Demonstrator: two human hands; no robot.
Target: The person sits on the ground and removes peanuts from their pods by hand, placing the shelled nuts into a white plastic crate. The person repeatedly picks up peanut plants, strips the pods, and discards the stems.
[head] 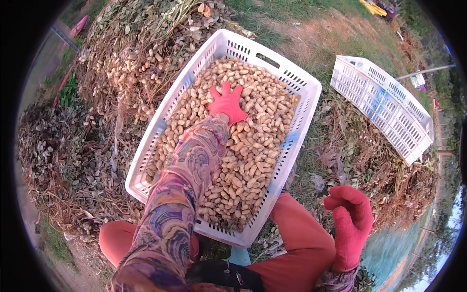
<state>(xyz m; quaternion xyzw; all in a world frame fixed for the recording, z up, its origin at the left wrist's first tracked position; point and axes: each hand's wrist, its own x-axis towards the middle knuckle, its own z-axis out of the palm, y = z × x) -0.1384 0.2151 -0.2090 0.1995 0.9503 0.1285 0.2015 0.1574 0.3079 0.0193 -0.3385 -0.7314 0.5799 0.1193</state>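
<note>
A white plastic crate (308, 109) full of unshelled peanuts (251, 171) stands tilted across the view in front of my knees. My left hand (227, 103), in a red glove, rests on the peanuts with its fingers spread, palm down. That arm, in a patterned sleeve, crosses the crate and hides part of the peanuts. To the right of the crate, above my knee, my right hand (348, 222) is raised in a matching red glove. Its fingers are curled with a gap to the thumb, and nothing shows between them.
Uprooted peanut plants (124, 73) with pods on their roots are heaped at the left, partly against the crate. A second white crate (381, 106) lies on more plants (394, 186) at the right. Grass (310, 36) and dry ground stretch beyond the crates. Green netting or sheeting (390, 244) shows at lower right.
</note>
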